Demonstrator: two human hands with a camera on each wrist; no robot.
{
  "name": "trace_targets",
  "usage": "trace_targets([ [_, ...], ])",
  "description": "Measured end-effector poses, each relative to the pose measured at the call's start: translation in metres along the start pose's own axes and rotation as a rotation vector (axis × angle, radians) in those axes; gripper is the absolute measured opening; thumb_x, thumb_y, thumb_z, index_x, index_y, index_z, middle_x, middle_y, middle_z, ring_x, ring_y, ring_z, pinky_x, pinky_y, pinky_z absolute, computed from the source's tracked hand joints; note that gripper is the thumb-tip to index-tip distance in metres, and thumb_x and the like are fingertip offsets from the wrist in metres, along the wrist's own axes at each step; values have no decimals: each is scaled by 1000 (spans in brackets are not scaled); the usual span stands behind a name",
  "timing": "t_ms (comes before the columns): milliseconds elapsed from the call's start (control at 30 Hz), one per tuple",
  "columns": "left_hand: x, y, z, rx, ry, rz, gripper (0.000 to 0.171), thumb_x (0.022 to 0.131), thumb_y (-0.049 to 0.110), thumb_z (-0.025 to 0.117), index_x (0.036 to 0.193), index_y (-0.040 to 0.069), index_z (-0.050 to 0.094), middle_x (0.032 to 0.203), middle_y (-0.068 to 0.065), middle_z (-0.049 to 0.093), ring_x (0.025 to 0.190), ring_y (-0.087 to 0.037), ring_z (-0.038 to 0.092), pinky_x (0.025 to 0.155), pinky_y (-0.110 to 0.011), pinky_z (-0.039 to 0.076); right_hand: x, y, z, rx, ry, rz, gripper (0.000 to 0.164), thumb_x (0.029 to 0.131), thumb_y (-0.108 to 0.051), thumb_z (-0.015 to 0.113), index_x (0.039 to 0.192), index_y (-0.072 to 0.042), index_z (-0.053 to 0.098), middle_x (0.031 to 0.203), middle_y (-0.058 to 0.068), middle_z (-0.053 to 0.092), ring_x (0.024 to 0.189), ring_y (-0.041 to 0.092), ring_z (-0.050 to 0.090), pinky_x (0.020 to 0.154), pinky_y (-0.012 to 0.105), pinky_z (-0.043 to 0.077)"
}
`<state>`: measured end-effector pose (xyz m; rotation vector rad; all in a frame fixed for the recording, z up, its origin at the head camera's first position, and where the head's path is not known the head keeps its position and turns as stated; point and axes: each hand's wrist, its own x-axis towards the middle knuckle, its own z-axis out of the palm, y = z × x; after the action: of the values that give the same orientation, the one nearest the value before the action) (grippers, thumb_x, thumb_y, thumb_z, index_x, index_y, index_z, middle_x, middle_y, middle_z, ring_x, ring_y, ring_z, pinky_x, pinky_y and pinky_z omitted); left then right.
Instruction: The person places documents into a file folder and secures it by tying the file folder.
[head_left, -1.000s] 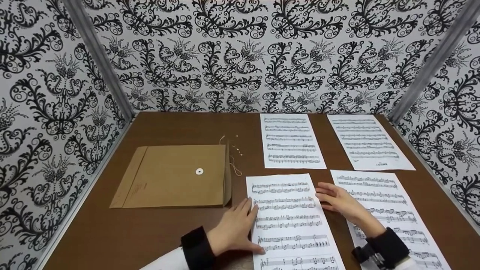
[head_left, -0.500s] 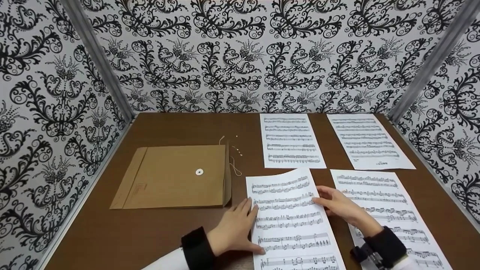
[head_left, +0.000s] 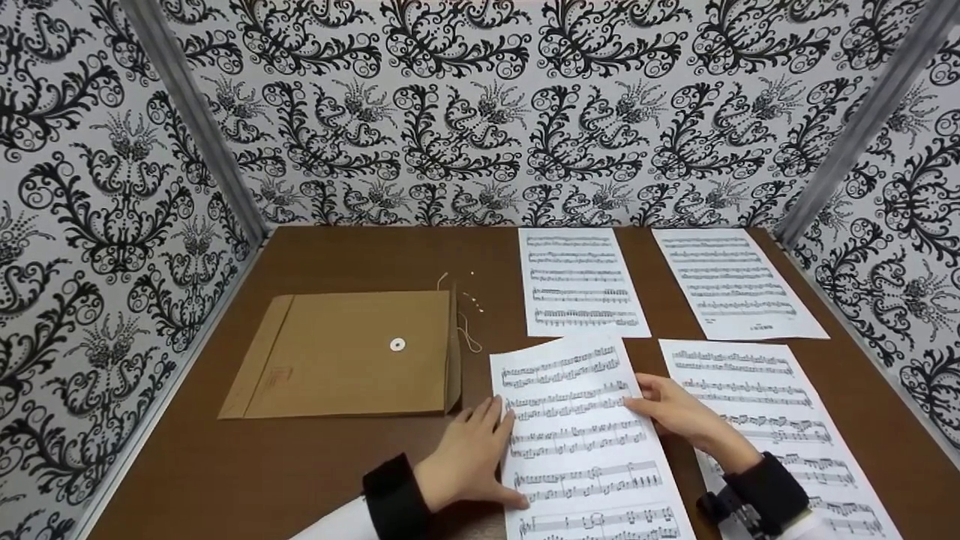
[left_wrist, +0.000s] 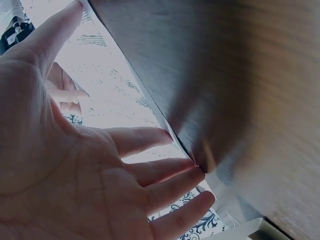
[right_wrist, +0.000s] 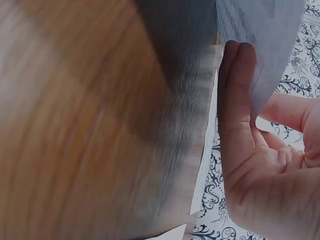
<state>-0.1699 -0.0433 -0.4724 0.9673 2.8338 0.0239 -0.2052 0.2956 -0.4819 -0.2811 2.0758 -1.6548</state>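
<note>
While our left hand (head_left: 466, 457) lies spread along the left edge of a printed sheet-music page (head_left: 577, 431), thumb well apart from the fingers, our right hand (head_left: 686, 414) pinches its right edge between thumb and fingers. We see that page in the near part of the brown wood-grain worktop (head_left: 352, 255), right of centre, its far right corner bowed up off the surface. Its rows of staves and notes show clearly, but we cannot make out any words.

Just beside it, toward the worktop's right edge, we have a second music page (head_left: 795, 427), partly under our right wrist. Two more stand at the far edge: a far left page (head_left: 585, 285) and, near the far right corner, a far right page (head_left: 739, 285) whose small print at the foot is too tiny to read.

Toward the left edge, we see a kraft string-tie envelope (head_left: 345, 360) with a white button (head_left: 397, 344), a loose string (head_left: 470, 337) and small reddish lettering (head_left: 280, 375), illegible to us.
</note>
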Motion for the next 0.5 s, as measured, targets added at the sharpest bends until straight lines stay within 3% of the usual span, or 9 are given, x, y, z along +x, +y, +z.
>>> trace_targets([
  [167,0,2,0,-7,2,-17,121,69,84,71,156,5,40,163,-21,40,149,-35,44,118,-46,44,1,-1,0,48,-7,-26,55,106,-9,51,148,19,29,115,9,76,91,13,77,75,31,64],
  [500,0,1,1,-70,-20,-65,122,73,84,68,157,2,37,164,-22,37,151,-36,42,120,-45,42,1,-4,-4,106,63,-36,57,106,-10,50,148,19,26,117,6,76,94,14,77,79,31,64],
])
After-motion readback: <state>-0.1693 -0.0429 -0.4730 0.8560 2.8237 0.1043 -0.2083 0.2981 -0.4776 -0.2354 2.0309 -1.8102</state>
